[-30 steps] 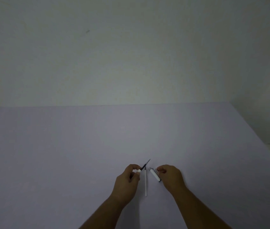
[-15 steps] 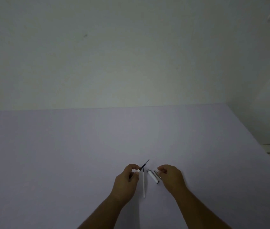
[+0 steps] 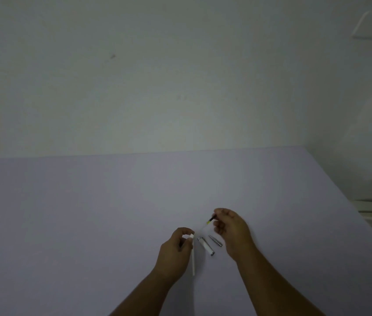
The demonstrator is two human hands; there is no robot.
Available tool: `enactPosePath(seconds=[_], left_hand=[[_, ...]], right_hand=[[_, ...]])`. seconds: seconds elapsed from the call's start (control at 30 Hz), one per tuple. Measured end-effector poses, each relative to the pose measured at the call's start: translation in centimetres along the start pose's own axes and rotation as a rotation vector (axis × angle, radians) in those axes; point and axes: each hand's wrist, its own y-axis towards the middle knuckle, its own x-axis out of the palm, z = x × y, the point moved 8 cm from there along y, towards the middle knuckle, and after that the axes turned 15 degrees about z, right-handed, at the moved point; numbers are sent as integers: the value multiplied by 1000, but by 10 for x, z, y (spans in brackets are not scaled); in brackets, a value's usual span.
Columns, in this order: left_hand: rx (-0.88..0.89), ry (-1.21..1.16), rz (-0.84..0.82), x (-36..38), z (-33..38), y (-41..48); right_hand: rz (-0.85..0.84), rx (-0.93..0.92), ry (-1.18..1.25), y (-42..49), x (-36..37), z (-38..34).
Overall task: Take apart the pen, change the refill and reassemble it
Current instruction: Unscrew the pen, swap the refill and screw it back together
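Two hands work near the table's front edge: the right hand pinches a dark refill at its fingertips, the left hand grips a white barrel piece, mostly hidden, beside a white tube and two loose metal parts.

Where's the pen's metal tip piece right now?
The metal tip piece lies on the table, near the right hand, right of the white cap.
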Motion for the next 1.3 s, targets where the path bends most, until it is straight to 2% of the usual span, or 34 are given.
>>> enactPosePath(seconds=[0.07, 0.23, 0.3, 0.7, 0.9, 0.97, 1.03, 1.1, 1.17, 1.23, 1.3], left_hand=[[-19, 3, 5, 0, -4, 1], [-68, 0, 13, 2, -16, 1], [-68, 18, 13, 2, -19, 1], [-36, 108, 30, 0, -32, 1], [-23, 117, 63, -4, -28, 3], [-35, 126, 85, -7, -29, 4], [-46, 132, 116, -12, -29, 5], [-60, 141, 140, -17, -29, 6], [-81, 136, 153, -21, -30, 7], [-89, 134, 156, -24, -31, 8], [-83, 147, 155, -26, -33, 7]], right_hand=[[62, -52, -64, 14, -15, -7], [144, -250, -746, 32, -42, 13], [148, -302, -906, 30, -44, 18], [169, -363, -999, 26, -45, 26], [174, -341, -929, 22, -45, 25], [194, -372, -897, 18, -41, 22], [144, -426, -873, 8, -26, 18], [24, -468, -929, -6, -3, 23], [-70, -489, -1099, -17, 17, 38], [-87, -523, -1292, -25, 30, 51], [-71, -536, -1364, -27, 34, 62]])
